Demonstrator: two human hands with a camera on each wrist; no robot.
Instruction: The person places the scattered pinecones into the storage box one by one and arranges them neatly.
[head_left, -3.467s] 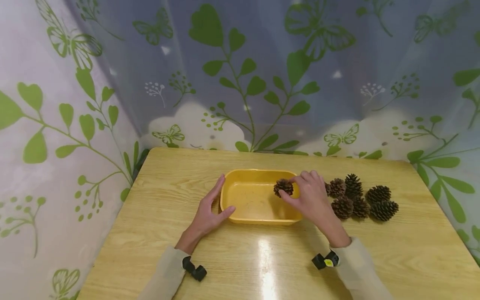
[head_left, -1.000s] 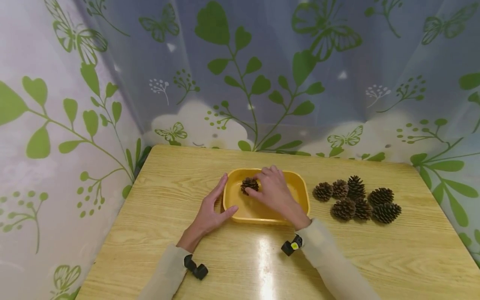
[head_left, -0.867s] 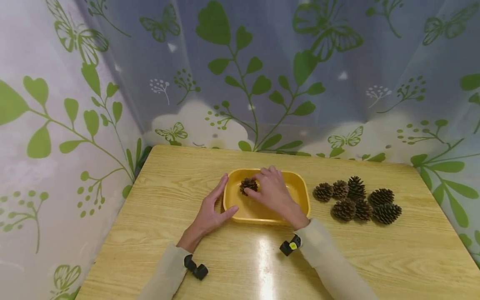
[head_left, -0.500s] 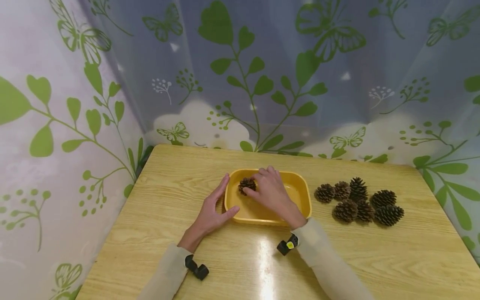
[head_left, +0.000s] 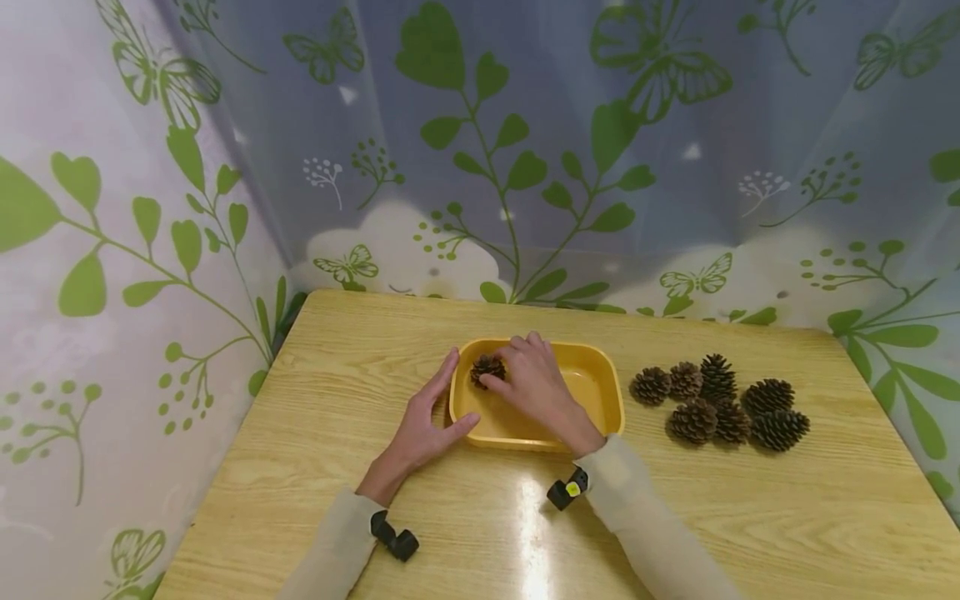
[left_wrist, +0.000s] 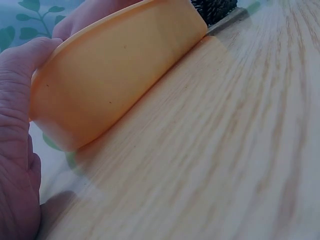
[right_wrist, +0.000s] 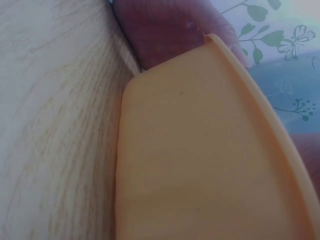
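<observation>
A yellow plastic tray point(head_left: 592, 379) with rounded corners and low walls sits on the table. Over its left part my right hand point(head_left: 536, 379) pinches a brown pine cone point(head_left: 487, 372) between thumb and fingers, low inside the walls. Along the tray's left end lies my left hand point(head_left: 422, 421), its fingers straight beside the wall and its thumb at the near rim. In the left wrist view that thumb point(left_wrist: 30, 55) touches the rim. The tray wall point(right_wrist: 200, 130) hides the right hand's fingers and the cone in the right wrist view.
To the right of the tray, several pine cones point(head_left: 693, 422) lie grouped on the wooden table point(head_left: 337, 358). A curtain point(head_left: 480, 167) printed with green leaves and butterflies hangs behind the table and along its left side. Each wrist wears a small black camera point(head_left: 393, 537).
My right hand has carried the pine cone from the tray's right side to its left part, shifting slightly further left in the last half second. The left hand keeps its place at the tray.
</observation>
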